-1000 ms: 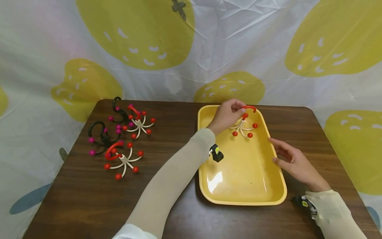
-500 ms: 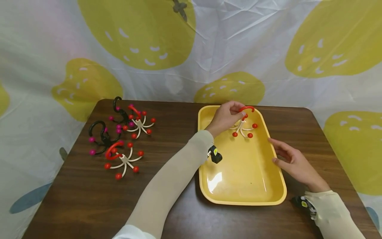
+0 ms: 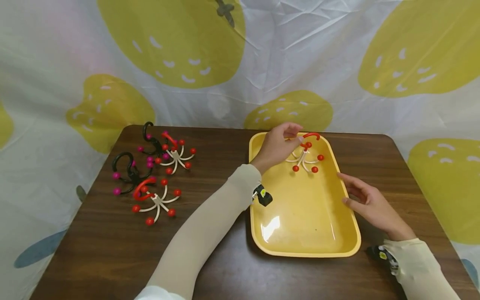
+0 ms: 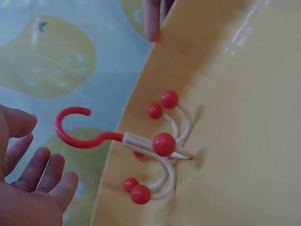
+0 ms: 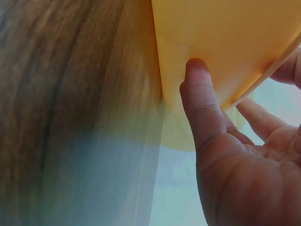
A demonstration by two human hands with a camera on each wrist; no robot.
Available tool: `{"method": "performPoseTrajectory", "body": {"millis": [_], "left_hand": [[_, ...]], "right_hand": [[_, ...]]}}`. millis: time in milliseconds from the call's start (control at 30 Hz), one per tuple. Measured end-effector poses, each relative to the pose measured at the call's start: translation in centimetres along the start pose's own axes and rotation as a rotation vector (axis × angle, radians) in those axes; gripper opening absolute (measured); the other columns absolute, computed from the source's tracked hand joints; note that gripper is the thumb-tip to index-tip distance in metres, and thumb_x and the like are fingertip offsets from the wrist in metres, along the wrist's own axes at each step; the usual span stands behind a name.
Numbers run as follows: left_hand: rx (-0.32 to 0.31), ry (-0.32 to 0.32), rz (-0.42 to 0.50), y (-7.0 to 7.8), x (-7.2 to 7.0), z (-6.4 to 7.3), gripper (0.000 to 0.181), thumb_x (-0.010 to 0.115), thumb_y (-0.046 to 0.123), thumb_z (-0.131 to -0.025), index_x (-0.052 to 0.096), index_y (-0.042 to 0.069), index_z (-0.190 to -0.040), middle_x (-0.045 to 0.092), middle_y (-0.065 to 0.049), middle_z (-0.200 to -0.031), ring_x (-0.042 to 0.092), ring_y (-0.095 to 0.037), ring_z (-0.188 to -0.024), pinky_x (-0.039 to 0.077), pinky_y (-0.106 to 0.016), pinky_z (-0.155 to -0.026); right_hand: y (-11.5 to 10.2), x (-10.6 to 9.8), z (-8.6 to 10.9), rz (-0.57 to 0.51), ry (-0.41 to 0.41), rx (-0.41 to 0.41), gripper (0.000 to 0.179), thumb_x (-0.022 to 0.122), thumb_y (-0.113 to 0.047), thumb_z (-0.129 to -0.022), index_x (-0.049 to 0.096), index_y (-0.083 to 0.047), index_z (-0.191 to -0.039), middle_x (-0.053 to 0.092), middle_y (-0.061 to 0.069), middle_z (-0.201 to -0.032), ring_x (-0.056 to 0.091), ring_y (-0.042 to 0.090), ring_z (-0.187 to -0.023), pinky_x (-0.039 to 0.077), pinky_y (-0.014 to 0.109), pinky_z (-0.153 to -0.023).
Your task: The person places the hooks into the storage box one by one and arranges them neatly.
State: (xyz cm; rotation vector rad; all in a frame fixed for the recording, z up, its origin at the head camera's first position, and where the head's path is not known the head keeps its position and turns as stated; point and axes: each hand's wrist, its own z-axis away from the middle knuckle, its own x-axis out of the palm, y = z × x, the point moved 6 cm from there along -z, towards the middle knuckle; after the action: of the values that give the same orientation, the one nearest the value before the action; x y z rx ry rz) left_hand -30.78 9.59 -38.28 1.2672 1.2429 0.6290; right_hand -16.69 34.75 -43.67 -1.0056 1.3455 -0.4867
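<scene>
A hook hanger with a red hook, white curved arms and red ball tips stands in the far end of the yellow tray. My left hand is just left of its red hook; in the left wrist view the fingers are spread and apart from the hook. At the tray's right side my right hand touches the edge, its fingers loosely extended. In the right wrist view a fingertip rests against the tray's outer wall. Nothing is gripped by either hand.
On the table's left side stand two more red-and-white hook hangers and two black ones with magenta balls, close together. The wooden table ends at the back against a lemon-patterned cloth.
My left hand has let go of the red hook and drawn slightly to the left. The hanger stays in the tray, and my right hand has not moved.
</scene>
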Motion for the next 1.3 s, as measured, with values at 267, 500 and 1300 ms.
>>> {"method": "performPoseTrajectory", "body": {"millis": [267,500,1300], "left_hand": [[0.036,0.026,0.024,1.9,-2.2,2.3,0.025,0.072,0.025,-0.102,0.071,0.017,-0.126,0.073,0.0,-0.123,0.068,-0.014,-0.119,0.055,-0.023,-0.094],[0.029,0.033,0.048,3.1,-3.8,4.3,0.025,0.073,0.022,-0.101,0.072,0.014,-0.125,0.074,-0.003,-0.123,0.069,-0.016,-0.117,0.058,-0.023,-0.091],[0.148,0.068,0.138,5.1,-8.7,12.2,0.028,0.071,0.014,-0.1,0.069,0.008,-0.128,0.07,-0.007,-0.127,0.064,-0.026,-0.118,0.061,-0.043,-0.095]], "right_hand": [[-0.1,0.1,0.0,0.02,-0.006,0.005,0.064,0.067,-0.001,-0.101,0.042,-0.003,-0.16,0.052,0.026,-0.152,0.056,-0.013,-0.122,0.053,0.009,-0.092],[-0.3,0.0,-0.2,0.029,-0.012,0.005,0.064,0.067,-0.001,-0.101,0.043,-0.002,-0.16,0.047,0.033,-0.154,0.055,-0.015,-0.122,0.052,0.007,-0.092],[0.0,0.0,0.0,0.011,-0.015,0.003,0.064,0.068,-0.001,-0.101,0.043,-0.002,-0.16,0.052,0.023,-0.154,0.054,-0.015,-0.125,0.052,0.008,-0.093]]}}
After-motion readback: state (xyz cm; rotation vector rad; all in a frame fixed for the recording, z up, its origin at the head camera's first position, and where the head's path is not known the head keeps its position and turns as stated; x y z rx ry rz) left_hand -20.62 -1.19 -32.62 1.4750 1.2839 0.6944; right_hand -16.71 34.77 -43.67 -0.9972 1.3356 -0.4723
